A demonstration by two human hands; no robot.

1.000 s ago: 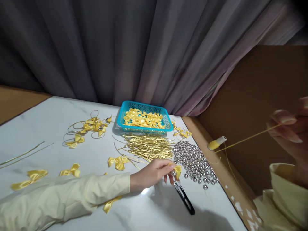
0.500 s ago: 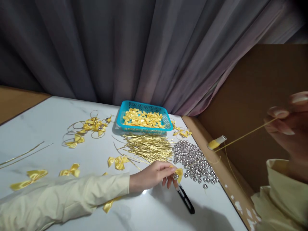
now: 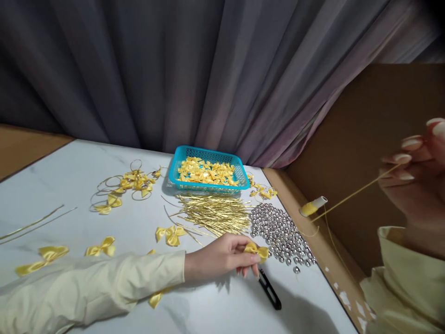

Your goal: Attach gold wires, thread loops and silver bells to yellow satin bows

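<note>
Taking my left hand point(image 3: 222, 253) as the centre of the dial, I pinch a yellow bow point(image 3: 257, 251) at three o'clock between thumb and forefinger, gripping it by its near side so that most of the ribbon faces outward and shows. My lower fingers curl loosely beneath, probably to steady it from below.

Out between two and three o'clock, my right hand point(image 3: 415, 185) is raised well off the table point(image 3: 194, 311), fingertips pressed together on a yellow thread point(image 3: 358, 191). It slants straight down towards the spool point(image 3: 313, 207); I judge the height serves to hold it taut. Its lower end is too fine to follow, so I cannot say where it finishes.

The black-handled tool point(image 3: 269, 290) lies at four o'clock, near my left fingertips, a handy spot for quick use. Silver beads point(image 3: 278, 227) spread towards two, and gold strips point(image 3: 215, 212) lie at eleven, both within easy reach. Behind the strips, the blue basket point(image 3: 208, 188) corrals small bows point(image 3: 205, 172), while looped pieces point(image 3: 137, 182) sit apart at ten, perhaps to avoid mixing.
</note>
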